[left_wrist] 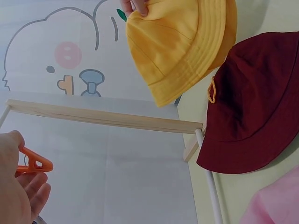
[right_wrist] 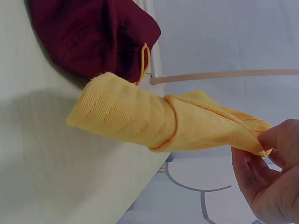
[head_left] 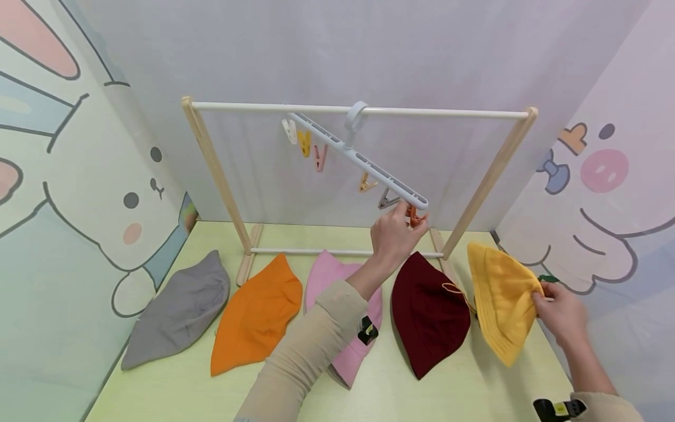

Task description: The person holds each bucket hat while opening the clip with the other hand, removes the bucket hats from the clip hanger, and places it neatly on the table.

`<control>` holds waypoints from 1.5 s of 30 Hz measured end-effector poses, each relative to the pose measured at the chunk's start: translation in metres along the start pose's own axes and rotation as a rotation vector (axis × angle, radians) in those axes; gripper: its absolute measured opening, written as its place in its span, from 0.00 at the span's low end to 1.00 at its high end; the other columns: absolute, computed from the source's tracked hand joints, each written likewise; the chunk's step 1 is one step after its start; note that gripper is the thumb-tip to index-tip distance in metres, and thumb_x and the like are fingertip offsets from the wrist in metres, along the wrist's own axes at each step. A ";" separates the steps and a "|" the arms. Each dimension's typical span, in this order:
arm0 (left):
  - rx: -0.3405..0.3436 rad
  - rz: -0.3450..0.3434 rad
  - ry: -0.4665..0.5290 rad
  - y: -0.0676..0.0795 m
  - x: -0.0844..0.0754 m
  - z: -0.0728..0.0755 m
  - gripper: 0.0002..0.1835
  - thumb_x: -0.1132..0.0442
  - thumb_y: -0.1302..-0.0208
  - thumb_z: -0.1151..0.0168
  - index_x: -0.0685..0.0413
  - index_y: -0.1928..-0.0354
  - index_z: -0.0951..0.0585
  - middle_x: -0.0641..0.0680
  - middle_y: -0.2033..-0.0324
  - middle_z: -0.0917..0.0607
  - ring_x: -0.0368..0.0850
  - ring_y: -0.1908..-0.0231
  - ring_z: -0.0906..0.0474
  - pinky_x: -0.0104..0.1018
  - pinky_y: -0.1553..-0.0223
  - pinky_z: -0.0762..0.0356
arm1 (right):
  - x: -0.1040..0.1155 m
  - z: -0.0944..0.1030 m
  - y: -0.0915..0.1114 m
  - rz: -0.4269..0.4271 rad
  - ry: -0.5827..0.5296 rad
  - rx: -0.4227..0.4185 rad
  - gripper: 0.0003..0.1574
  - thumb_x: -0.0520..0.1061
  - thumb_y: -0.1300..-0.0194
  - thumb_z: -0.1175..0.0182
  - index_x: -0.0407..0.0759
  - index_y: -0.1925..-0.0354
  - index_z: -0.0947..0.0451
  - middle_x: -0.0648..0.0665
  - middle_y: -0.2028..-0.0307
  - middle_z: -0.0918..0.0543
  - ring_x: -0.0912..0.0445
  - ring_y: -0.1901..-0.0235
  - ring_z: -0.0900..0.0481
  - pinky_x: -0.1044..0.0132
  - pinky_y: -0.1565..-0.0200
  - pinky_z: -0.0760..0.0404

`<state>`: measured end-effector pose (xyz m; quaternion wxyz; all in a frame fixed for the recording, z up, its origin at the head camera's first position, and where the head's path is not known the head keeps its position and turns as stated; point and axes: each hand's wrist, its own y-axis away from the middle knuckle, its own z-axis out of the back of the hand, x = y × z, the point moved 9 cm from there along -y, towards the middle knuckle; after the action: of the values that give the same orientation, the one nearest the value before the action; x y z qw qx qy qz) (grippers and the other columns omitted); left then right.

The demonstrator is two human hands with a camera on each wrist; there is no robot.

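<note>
My left hand [head_left: 394, 235] pinches an orange clothespin [left_wrist: 37, 161] at the near right end of a pale blue clip hanger [head_left: 369, 166]. The hanger hooks over the rack's white top bar and slants down toward me. My right hand [head_left: 563, 310] pinches the crown of a yellow bucket hat [head_left: 501, 302], which has a green leaf tab [head_left: 548, 278] beside the fingers. The hat hangs above the table with its brim toward the left. Just left of it, a dark red bucket hat [head_left: 429, 313] with a yellow cord loop lies on the table.
A pink hat [head_left: 364, 308] lies partly under my left forearm, with an orange hat [head_left: 258, 316] and a grey hat [head_left: 181, 310] further left. White, yellow, pink and other clothespins hang from the hanger. The rack's wooden posts [head_left: 490, 181] stand behind the hats.
</note>
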<state>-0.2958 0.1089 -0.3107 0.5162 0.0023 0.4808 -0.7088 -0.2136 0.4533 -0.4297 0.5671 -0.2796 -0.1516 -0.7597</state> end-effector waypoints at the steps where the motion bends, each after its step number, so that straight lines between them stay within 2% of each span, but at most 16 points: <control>1: -0.001 0.000 -0.004 0.000 0.000 0.000 0.11 0.49 0.46 0.39 0.45 0.73 0.27 0.39 0.84 0.23 0.31 0.85 0.31 0.22 0.87 0.45 | -0.002 -0.002 -0.001 -0.004 -0.017 0.013 0.27 0.45 0.35 0.51 0.22 0.48 0.32 0.23 0.57 0.25 0.68 0.81 0.29 0.71 0.79 0.24; 16: 0.006 0.016 -0.022 0.000 -0.001 0.000 0.11 0.49 0.47 0.39 0.45 0.73 0.26 0.39 0.85 0.25 0.32 0.85 0.30 0.23 0.87 0.44 | -0.038 -0.014 -0.010 -0.045 -0.069 0.087 0.30 0.44 0.34 0.55 0.19 0.45 0.38 0.23 0.60 0.26 0.68 0.80 0.27 0.68 0.76 0.21; 20: -0.004 0.017 -0.028 0.000 -0.002 0.001 0.11 0.48 0.48 0.38 0.45 0.73 0.26 0.39 0.86 0.25 0.32 0.84 0.28 0.23 0.87 0.43 | -0.046 -0.014 -0.012 -0.056 0.001 0.084 0.31 0.45 0.34 0.54 0.18 0.45 0.38 0.22 0.59 0.26 0.62 0.79 0.26 0.68 0.77 0.22; 24: -0.007 0.013 -0.027 0.000 -0.002 0.001 0.11 0.48 0.47 0.38 0.45 0.73 0.26 0.40 0.85 0.23 0.32 0.84 0.27 0.22 0.87 0.44 | -0.048 -0.011 -0.014 -0.048 0.103 0.043 0.29 0.43 0.36 0.53 0.19 0.46 0.36 0.22 0.59 0.25 0.52 0.76 0.24 0.67 0.77 0.26; 30: 0.006 0.002 -0.030 -0.001 -0.004 0.001 0.11 0.48 0.47 0.39 0.45 0.73 0.26 0.39 0.85 0.25 0.32 0.85 0.30 0.22 0.87 0.45 | -0.051 -0.009 -0.016 -0.066 0.196 -0.012 0.27 0.42 0.39 0.55 0.22 0.48 0.34 0.23 0.58 0.24 0.37 0.66 0.26 0.56 0.70 0.33; 33: 0.007 0.003 -0.031 -0.001 -0.004 0.001 0.10 0.48 0.47 0.38 0.44 0.74 0.26 0.38 0.85 0.25 0.32 0.84 0.29 0.23 0.87 0.44 | -0.053 -0.010 -0.016 -0.098 0.225 -0.017 0.27 0.43 0.40 0.56 0.23 0.48 0.34 0.24 0.56 0.25 0.35 0.64 0.27 0.52 0.69 0.33; 39: 0.013 -0.001 -0.039 -0.002 -0.004 0.001 0.10 0.48 0.47 0.38 0.43 0.74 0.26 0.38 0.84 0.25 0.31 0.83 0.30 0.22 0.86 0.44 | -0.063 -0.016 -0.013 -0.159 0.235 -0.008 0.29 0.43 0.42 0.57 0.24 0.47 0.34 0.23 0.55 0.26 0.34 0.65 0.27 0.53 0.72 0.33; 45: 0.009 -0.013 -0.049 -0.002 -0.004 0.000 0.10 0.48 0.48 0.38 0.43 0.73 0.26 0.38 0.83 0.25 0.31 0.85 0.32 0.22 0.86 0.44 | -0.078 -0.023 -0.011 -0.247 0.246 0.019 0.30 0.46 0.41 0.59 0.27 0.46 0.36 0.23 0.54 0.28 0.31 0.62 0.29 0.50 0.72 0.32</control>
<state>-0.2954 0.1118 -0.3066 0.5232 -0.0156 0.4649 -0.7141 -0.2147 0.5046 -0.4937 0.4862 -0.1583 -0.1215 -0.8508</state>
